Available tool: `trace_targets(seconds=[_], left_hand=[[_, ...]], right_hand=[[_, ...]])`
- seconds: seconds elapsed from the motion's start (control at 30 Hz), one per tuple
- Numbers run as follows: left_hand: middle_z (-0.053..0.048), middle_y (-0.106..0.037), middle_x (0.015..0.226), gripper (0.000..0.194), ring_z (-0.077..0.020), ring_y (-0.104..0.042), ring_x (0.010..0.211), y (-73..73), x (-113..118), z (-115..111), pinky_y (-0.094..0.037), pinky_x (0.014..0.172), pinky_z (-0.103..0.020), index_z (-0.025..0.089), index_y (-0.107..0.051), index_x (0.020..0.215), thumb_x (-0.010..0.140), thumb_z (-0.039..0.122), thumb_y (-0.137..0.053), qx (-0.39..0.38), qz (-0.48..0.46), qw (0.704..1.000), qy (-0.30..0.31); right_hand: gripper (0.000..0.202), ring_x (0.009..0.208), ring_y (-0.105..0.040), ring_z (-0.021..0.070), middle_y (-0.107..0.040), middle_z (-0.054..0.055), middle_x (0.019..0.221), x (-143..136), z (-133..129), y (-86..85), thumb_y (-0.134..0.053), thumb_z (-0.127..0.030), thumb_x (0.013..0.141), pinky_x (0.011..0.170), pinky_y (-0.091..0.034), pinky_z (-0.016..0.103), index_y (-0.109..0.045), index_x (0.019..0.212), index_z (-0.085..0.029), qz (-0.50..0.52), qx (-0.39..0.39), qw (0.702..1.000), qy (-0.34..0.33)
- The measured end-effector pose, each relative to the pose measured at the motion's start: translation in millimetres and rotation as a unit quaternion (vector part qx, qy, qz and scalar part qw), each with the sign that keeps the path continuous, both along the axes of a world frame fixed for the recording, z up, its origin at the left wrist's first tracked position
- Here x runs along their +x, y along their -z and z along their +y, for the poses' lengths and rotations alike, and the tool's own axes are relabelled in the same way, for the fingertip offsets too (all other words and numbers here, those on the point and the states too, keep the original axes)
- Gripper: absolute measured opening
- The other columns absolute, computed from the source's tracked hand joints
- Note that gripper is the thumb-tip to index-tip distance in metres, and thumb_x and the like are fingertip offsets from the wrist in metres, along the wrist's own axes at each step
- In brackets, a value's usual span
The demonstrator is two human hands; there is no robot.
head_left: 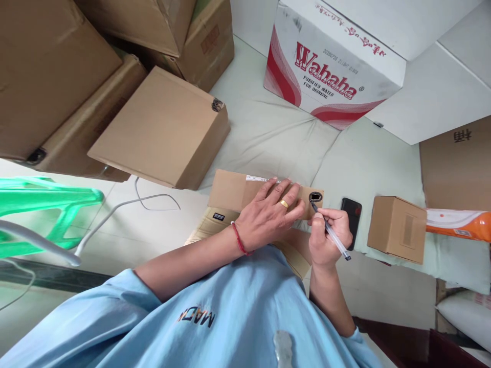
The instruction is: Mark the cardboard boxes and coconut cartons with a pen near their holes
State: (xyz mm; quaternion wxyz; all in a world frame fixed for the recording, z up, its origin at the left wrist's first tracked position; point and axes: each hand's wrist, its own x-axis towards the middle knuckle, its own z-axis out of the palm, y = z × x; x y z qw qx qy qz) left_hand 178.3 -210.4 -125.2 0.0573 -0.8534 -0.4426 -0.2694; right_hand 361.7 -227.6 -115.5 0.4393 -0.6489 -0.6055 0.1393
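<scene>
over the cardboard (227,188), a pen (336,240) in the right fingers (317,228)

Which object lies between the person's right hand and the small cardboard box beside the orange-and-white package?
A black phone lies between the right hand and the small cardboard box, as the head view shows.

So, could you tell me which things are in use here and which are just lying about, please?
In use:
pen, in the right hand
cardboard, under the left hand

Lying about:
phone
small box
orange packet
Wahaha box
green stool
large brown boxes
</scene>
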Motion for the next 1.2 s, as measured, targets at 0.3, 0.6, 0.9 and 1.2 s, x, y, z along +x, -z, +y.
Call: trace_targets(seconds=[0.3, 0.6, 0.9, 1.2], left_hand=[[-0.017, -0.072, 0.145, 0.026, -0.0344, -0.071, 0.134, -2.6, 0.7, 1.5, -0.054, 0.115, -0.053, 0.020, -0.069, 0.129, 0.104, 0.025, -0.066, 0.023, 0.003, 1.000, -0.008], [-0.016, -0.073, 0.144, 0.025, -0.0343, -0.071, 0.134, -2.2, 1.2, 1.7, -0.055, 0.115, -0.052, 0.019, -0.069, 0.127, 0.103, 0.024, -0.066, 0.028, 0.000, 1.000, -0.009], [-0.017, -0.072, 0.147, 0.025, -0.0343, -0.069, 0.136, -1.8, 0.9, 0.4, -0.054, 0.117, -0.054, 0.020, -0.071, 0.127, 0.103, 0.025, -0.068, 0.013, 0.007, 1.000, -0.008], [-0.017, -0.070, 0.150, 0.026, -0.0361, -0.068, 0.138, -1.2, 0.0, -0.6, -0.053, 0.119, -0.055, 0.020, -0.070, 0.126, 0.102, 0.028, -0.070, -0.001, 0.017, 1.000, -0.002]], right_hand=[[0.011, 0.062, -0.075, 0.0177, -0.074, -0.001, 0.067, -0.8, 1.9, -0.8, -0.068, -0.033, 0.095, 0.065, -0.060, 0.029, -0.071, 0.095, -0.022, 0.022, -0.006, 1.000, -0.004], [0.018, 0.068, -0.080, 0.0188, -0.080, 0.001, 0.078, -1.2, 2.6, 1.8, -0.068, -0.038, 0.100, 0.067, -0.065, 0.030, -0.070, 0.103, -0.021, 0.051, -0.029, 0.998, -0.004], [0.019, 0.076, -0.080, 0.0180, -0.081, 0.002, 0.083, -4.7, 5.4, 0.8, -0.070, -0.037, 0.101, 0.074, -0.064, 0.031, -0.070, 0.108, -0.020, 0.073, 0.000, 0.997, 0.015], [0.007, 0.058, -0.066, 0.0136, -0.068, -0.005, 0.066, 3.6, 1.5, 5.4, -0.065, -0.026, 0.093, 0.061, -0.054, 0.027, -0.067, 0.097, -0.021, 0.107, 0.046, 0.991, 0.064]])
